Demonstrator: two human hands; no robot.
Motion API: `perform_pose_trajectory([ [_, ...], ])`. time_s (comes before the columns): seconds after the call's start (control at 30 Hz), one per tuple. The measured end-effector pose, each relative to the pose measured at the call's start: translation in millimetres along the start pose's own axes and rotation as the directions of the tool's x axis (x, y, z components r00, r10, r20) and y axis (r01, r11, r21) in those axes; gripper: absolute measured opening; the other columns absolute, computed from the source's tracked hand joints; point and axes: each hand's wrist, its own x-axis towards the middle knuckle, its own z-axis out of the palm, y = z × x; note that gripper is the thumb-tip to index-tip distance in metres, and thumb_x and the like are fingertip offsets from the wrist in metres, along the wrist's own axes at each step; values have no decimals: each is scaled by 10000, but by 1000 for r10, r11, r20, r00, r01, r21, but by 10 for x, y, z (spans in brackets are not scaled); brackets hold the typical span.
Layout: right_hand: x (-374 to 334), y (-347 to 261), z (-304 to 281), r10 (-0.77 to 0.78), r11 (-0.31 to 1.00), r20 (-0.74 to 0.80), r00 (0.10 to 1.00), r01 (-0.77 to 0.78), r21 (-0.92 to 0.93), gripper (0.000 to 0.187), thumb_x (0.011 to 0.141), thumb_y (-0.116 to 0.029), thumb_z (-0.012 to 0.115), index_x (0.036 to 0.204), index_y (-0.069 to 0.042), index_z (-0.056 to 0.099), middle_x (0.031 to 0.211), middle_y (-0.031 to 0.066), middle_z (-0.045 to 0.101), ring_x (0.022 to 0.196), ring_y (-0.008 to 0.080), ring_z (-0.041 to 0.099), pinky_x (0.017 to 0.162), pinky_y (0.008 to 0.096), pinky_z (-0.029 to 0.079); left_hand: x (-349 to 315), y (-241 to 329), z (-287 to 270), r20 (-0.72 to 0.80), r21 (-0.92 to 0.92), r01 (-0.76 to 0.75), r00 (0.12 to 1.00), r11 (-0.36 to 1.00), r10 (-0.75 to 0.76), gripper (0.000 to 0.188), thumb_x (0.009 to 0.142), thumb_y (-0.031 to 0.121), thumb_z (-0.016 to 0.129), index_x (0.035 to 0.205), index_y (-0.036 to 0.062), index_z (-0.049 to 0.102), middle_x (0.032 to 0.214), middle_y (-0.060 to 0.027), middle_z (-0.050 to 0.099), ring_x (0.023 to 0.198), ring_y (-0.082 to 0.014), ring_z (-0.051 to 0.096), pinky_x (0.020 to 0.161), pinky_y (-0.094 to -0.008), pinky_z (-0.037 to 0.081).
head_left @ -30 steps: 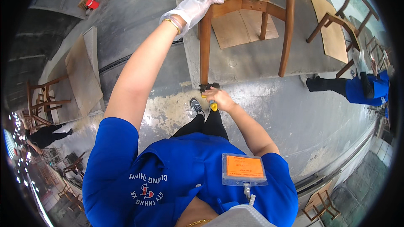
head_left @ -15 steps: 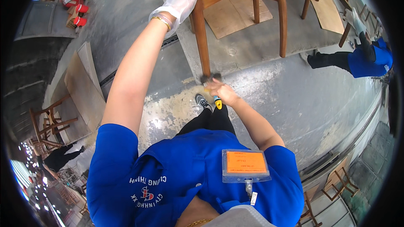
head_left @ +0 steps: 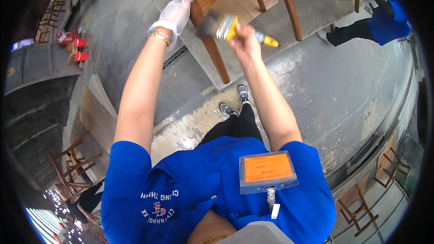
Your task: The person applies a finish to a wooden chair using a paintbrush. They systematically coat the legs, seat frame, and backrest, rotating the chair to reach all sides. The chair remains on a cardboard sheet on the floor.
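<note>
A brown wooden chair frame (head_left: 218, 63) stands in front of me, its near left leg slanting down toward my feet. My left hand (head_left: 172, 16), in a thin whitish glove, is closed on the top corner of the frame beside that leg, with the fingers reaching past the wood. My bare right hand (head_left: 245, 40) grips a paintbrush (head_left: 230, 28) with a yellow body and a yellow-tipped handle. Its dark bristles, blurred by motion, are at the upper part of the near left leg. Whether they touch the wood is unclear.
The chair stands on a grey board (head_left: 312, 13) with a cardboard sheet (head_left: 246, 8) lying on it. At right, a co-worker in blue (head_left: 384, 26) stands near another chair. Red containers (head_left: 68, 38) sit far left; more wooden chairs (head_left: 74, 162) are at the lower left and lower right.
My right hand has brought the brush up from the foot of the near left leg to its upper part. My left hand still holds the top corner. My view has shifted slightly.
</note>
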Motion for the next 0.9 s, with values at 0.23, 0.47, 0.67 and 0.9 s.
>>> perform_pose_trajectory([
  [0.23, -363, 324, -852, -98, 929, -537, 838, -117, -352, 179, 949, 21, 727, 1004, -121, 633, 943, 16, 681, 819, 185, 670, 600, 344, 554, 76, -81, 326, 8, 168, -147, 989, 975, 148, 639, 1151, 555, 157, 1627, 282, 483, 1648, -102, 510, 1512, -378, 466, 1265, -414, 346],
  [0.47, -39, -488, -104, -47, 999, -186, 981, 41, -35, 234, 982, 9, 705, 1146, -113, 590, 1084, 69, 668, 1002, 258, 678, 846, 503, 601, -60, 30, 661, 110, 389, -176, 984, 905, 144, 483, 1037, 130, 512, 1493, 260, 608, 1681, -195, 433, 1201, -421, 698, 1067, -434, 557],
  [0.67, -290, -1178, -1524, -101, 993, -473, 875, 115, 2, 355, 1005, 26, 653, 1317, -80, 523, 1326, 152, 592, 1212, 359, 648, 1039, 616, 562, 166, 220, 905, 222, -54, 210, 956, 976, -193, 318, 858, 215, 725, 1101, 39, 829, 1262, -212, 760, 1121, -289, 734, 988, -352, 542],
  [0.9, -898, -2248, -2655, -227, 944, -702, 675, 329, 11, 406, 988, 95, 611, 1347, -51, 490, 1346, 179, 579, 1256, 412, 627, 1109, 685, 513, 875, 127, 1719, 570, -223, 231, 819, 947, -65, 183, 756, 154, 708, 772, -8, 790, 894, -135, 796, 944, -259, 745, 885, -351, 548],
])
